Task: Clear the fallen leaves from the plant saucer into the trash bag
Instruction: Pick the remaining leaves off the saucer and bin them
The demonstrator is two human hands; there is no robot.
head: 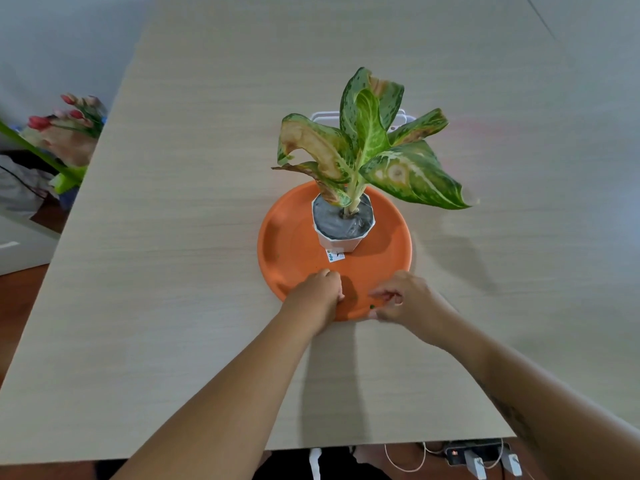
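- Centrally on the pale wood-grain table [173, 237] sits a round orange saucer [287, 244], with a small white faceted pot [341, 242] standing on its far half.
- From the pot rises a plant [370, 147] with broad green speckled leaves, several of them browned and curled at the edges; one drooping leaf hangs low over the pot's rim.
- A small white label [335, 256] with blue print lies on the saucer just in front of the pot.
- Both hands are at the saucer's near edge. The left hand [320, 292] rests on the rim, back upward and fingers curled under into a loose fist; whether it has hold of anything I cannot tell.
- The right hand [403, 301] is just beside it on the right, fingers drawn together toward the thumb in a pinch over the near rim (motion blur hides whether they grip anything).
- A tiny green leaf scrap [372, 306] lies on the saucer just by the right fingertips, another faint speck between the two hands.
- Behind the plant, a white rounded object [323, 116] lies on the table, mostly hidden by leaves.
- Off the table's left edge stand pink and red tulips [74, 114], blurred.
- Below the near edge, on the floor, a power strip [478, 452] with plugs and thin cables shows.
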